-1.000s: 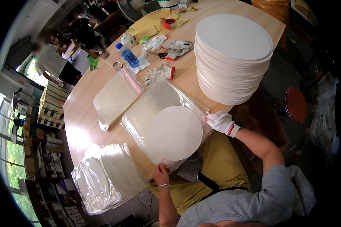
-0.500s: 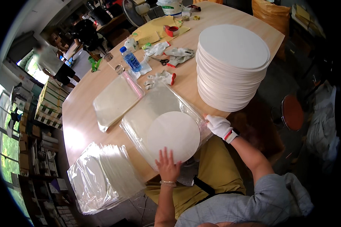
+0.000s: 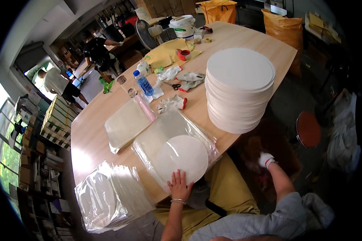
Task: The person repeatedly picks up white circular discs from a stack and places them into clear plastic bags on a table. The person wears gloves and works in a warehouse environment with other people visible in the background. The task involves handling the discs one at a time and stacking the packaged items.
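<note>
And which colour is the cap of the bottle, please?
The cap is blue; it shows best in the head view.

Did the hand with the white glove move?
Yes: the gloved right hand has moved rightward, away from the clear bags and out past the table edge.

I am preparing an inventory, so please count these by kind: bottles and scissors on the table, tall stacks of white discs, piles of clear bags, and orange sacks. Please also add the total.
Bottle: 1
Scissors: 1
Tall stack of white discs: 1
Piles of clear bags: 3
Orange sacks: 2
Total: 8
</note>
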`<state>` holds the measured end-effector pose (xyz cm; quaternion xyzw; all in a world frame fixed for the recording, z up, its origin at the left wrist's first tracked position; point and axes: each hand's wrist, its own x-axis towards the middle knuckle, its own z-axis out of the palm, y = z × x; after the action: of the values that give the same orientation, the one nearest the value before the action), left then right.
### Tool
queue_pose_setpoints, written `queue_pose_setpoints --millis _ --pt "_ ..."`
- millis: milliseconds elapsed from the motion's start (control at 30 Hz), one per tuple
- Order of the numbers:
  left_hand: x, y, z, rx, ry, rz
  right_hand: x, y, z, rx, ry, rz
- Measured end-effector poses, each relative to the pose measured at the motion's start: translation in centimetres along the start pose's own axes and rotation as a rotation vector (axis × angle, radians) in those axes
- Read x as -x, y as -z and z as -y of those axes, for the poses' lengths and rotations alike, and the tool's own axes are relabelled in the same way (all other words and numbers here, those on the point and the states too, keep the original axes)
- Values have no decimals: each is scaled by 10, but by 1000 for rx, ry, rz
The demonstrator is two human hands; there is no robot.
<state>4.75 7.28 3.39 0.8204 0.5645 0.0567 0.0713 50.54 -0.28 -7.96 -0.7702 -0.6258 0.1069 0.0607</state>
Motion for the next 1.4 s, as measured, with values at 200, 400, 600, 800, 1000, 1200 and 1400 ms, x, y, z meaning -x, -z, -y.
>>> queue_pose_setpoints --millis 200,400,600,800,1000,1200,1400 --pt "7 -5 5 -9 17 -14 -20 113 199 -390 582 -351" --pt "28 15 7 190 -37 -374 -58 115 254 -252 877 -220" --pt "69 -34 -33 1989 817 -22 -66 98 256 -333 895 -303" --pt "34 -25 -32 2172 829 -233 -68 100 234 -541 340 -315" --pt "20 34 -35 1983 628 -476 -81 118 238 -1173 -52 583" --pt "8 61 -17 1840 415 -431 -118 63 220 -1217 -199 857" --pt "20 70 -4 1891 449 -534 -70 112 266 -1140 52 555"
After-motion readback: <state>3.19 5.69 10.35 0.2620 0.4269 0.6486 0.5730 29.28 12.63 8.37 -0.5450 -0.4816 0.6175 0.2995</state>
